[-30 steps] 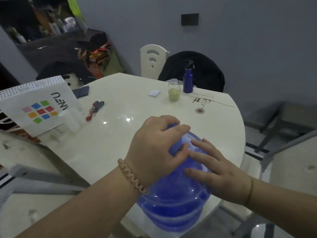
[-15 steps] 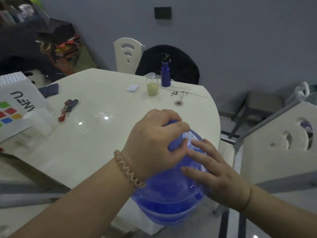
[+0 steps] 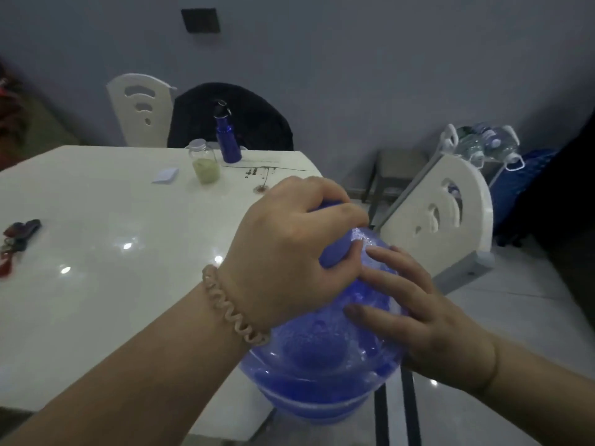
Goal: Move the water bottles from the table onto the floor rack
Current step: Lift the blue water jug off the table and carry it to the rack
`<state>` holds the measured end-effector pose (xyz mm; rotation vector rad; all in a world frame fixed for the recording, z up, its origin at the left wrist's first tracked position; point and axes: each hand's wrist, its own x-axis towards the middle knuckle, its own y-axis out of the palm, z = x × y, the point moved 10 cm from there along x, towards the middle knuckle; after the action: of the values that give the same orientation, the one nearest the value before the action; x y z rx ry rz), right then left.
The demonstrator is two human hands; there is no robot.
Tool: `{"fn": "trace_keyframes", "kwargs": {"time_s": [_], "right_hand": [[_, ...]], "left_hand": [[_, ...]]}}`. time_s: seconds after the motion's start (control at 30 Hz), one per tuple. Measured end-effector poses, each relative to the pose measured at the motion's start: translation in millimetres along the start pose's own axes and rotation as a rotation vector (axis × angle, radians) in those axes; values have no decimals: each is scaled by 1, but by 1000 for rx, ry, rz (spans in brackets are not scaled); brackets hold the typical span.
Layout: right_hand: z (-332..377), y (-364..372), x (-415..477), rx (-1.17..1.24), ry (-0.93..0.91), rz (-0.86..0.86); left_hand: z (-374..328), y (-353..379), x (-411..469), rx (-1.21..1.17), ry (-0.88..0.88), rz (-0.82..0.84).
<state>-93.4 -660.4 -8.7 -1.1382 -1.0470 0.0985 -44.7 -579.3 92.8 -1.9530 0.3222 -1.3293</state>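
The water bottle (image 3: pixel 322 358) is a big round jug of see-through blue plastic, with droplets glinting on its shoulder. It stands about upright at the near right corner of the tabletop (image 3: pixel 112 284), its belly past the edge, its top gripped by the left hand (image 3: pixel 289 246). The white floor rack (image 3: pixel 449 136) stands far right, clear bottles (image 3: pixel 476 144) lying in it.

Home dining room, no question! Left of the left hand (image 3: pixel 289 249) gripping the big bottle (image 3: pixel 322 375) spread a glossy white dining table (image 3: pixel 96 300). Beyond the grip stood a jar (image 3: pixel 206 164) and a blue flask (image 3: pixel 228 140), with keys (image 3: pixel 19 233) far left. A white cut-out chair (image 3: pixel 140 107) waited beyond, its twin (image 3: pixel 450 207) just right of the grip. A dark jacket (image 3: pixel 254 123) hung behind the flask, with tiled floor (image 3: pixel 521 317) and a bottle rack (image 3: pixel 449 138) further right.
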Motion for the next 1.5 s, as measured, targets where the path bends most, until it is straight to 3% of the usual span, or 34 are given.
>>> {"fn": "trace_keyframes", "kwargs": {"time_s": [0.37, 0.63, 0.87, 1.13, 1.5], "right_hand": [[-30, -134, -102, -153, 96, 24], [-101, -229, -239, -106, 141, 35], [-177, -298, -333, -231, 84, 147], [-269, -310, -376, -260, 159, 131], [-449, -266, -362, -256, 240, 109]], "left_hand": [[-137, 58, 78, -131, 156, -28], [-257, 182, 141, -190, 143, 33], [-322, 281, 190, -304, 115, -65], [-328, 372, 258, -343, 202, -29], [-223, 494, 371, -397, 255, 31]]}}
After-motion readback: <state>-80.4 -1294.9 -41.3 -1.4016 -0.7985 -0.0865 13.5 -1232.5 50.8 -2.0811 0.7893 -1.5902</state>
